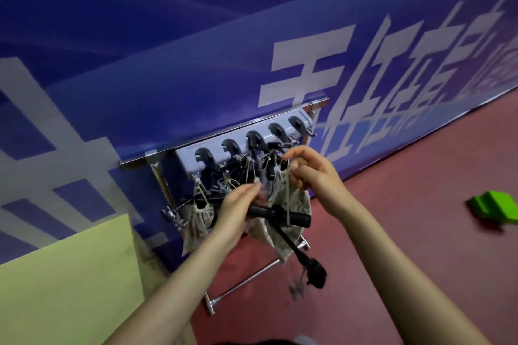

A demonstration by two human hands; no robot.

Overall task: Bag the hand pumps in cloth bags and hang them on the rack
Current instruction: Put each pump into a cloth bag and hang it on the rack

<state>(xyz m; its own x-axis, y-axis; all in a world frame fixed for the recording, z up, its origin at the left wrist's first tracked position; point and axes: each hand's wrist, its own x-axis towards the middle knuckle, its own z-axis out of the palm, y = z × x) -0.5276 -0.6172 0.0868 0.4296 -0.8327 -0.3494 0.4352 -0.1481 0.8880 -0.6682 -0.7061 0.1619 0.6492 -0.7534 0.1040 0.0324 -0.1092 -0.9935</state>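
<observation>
Two big surfaces fill my view: the blue banner wall (196, 50) with white lettering, and the red floor (406, 218) below it. A pale yellow-green panel (64, 283) sits at lower left. Against the wall stands the metal rack (157, 176), carrying a grey hook strip (246, 140) with five dark hooks, cords bunched beneath them. Well off to the right on the floor lies a green block (496, 209).

One filled cloth bag (199, 221) hangs at the strip's left end. A second cloth bag (291, 204) hangs further right, under my right hand (311, 168), whose fingers are curled and pinching its drawstring up near the hooks. A black hand pump (280, 216) crosses in front of this bag, its hose trailing down to a dark end fitting. My left hand (238, 210) has its fingers nearly straight, touching the cords; the pump's handle end meets its palm, though I cannot tell whether it grips it.
</observation>
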